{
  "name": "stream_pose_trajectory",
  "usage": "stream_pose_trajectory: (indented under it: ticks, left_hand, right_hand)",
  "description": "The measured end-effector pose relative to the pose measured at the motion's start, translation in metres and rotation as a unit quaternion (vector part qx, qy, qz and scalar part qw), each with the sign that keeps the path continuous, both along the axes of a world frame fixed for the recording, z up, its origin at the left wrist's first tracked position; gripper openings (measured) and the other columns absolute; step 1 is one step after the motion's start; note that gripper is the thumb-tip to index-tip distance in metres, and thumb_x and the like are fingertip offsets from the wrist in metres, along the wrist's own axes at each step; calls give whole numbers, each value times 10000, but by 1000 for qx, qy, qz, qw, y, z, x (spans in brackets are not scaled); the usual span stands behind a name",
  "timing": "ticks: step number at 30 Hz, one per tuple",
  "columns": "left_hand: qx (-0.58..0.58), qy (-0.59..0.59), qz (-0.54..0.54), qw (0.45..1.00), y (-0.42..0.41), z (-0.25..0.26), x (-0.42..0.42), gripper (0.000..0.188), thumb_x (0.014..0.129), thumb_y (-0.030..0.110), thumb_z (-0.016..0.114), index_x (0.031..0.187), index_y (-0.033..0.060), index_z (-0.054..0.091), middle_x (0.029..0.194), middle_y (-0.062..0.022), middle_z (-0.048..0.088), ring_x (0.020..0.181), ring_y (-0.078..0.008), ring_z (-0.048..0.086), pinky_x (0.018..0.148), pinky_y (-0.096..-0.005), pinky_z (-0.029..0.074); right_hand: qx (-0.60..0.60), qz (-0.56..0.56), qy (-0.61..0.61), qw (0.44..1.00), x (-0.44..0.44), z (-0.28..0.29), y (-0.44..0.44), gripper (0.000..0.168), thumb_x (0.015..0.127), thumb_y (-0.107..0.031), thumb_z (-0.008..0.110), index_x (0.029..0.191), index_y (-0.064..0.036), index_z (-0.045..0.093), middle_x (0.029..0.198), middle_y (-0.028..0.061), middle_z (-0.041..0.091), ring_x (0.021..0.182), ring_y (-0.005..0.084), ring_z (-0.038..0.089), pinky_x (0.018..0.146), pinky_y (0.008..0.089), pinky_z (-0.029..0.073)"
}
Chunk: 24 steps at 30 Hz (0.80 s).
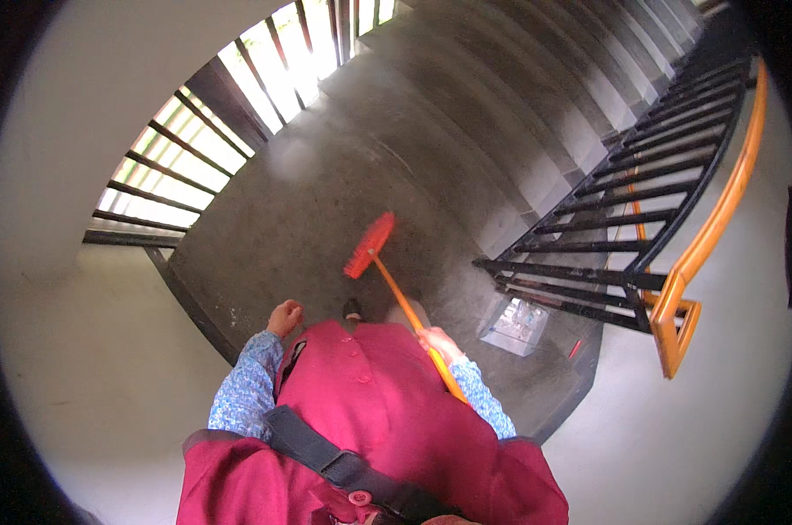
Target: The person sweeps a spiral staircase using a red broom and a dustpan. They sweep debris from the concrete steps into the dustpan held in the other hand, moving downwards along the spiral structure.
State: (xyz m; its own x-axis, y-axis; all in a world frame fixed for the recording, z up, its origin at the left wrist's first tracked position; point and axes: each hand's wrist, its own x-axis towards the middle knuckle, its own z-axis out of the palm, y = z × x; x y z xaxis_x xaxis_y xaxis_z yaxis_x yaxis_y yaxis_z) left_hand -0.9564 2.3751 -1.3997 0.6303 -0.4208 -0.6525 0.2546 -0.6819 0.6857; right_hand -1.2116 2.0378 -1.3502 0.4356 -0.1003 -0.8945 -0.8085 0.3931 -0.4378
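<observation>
My right hand (440,344) is closed around the orange-yellow handle of a broom (402,298). The handle slants from beside my body out to the red bristle head (370,246), which is over the concrete floor in front of me. My left hand (284,319) is held out at my left side, apart from the broom. Its fingers look loosely curled and partly hidden, and no object shows in it. Right of the broom, a pale box-like container (515,327), perhaps a dustpan, sits on the floor near the railing's foot with bits of debris inside.
Concrete stairs (475,111) rise ahead and to the right. A black metal railing (606,246) with a wooden handrail (711,236) borders them. Barred openings (173,157) line the left side. A small red stick-like thing (574,349) is near the right wall (658,420).
</observation>
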Motion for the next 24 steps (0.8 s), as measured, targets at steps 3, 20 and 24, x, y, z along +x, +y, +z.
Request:
stream_pose_trajectory:
  ticks: [3,20,24]
  left_hand:
    - [-28,39,48,998,-22,-2,19,192,876,156,504,962,0,575,776,-86,636,680,-153,606,619,-291,488]
    - [69,194,323,924,122,12,1,302,904,266,473,1060,22,558,997,-115,634,861,-196,610,779,-316,473]
    - [45,212,354,910,141,19,56,304,902,266,475,1063,21,557,1001,-113,633,864,-195,610,782,-316,472]
  right_hand:
    - [-28,50,-8,998,56,-30,-22,259,837,-264,575,772,-18,625,635,27,577,535,121,523,482,284,420]
    - [212,150,-129,957,536,-38,-13,165,828,-188,601,761,-68,509,573,-12,444,444,79,430,377,240,349]
    - [248,95,-98,959,625,-61,20,169,858,-208,550,818,-48,509,596,-32,438,449,45,412,379,207,326]
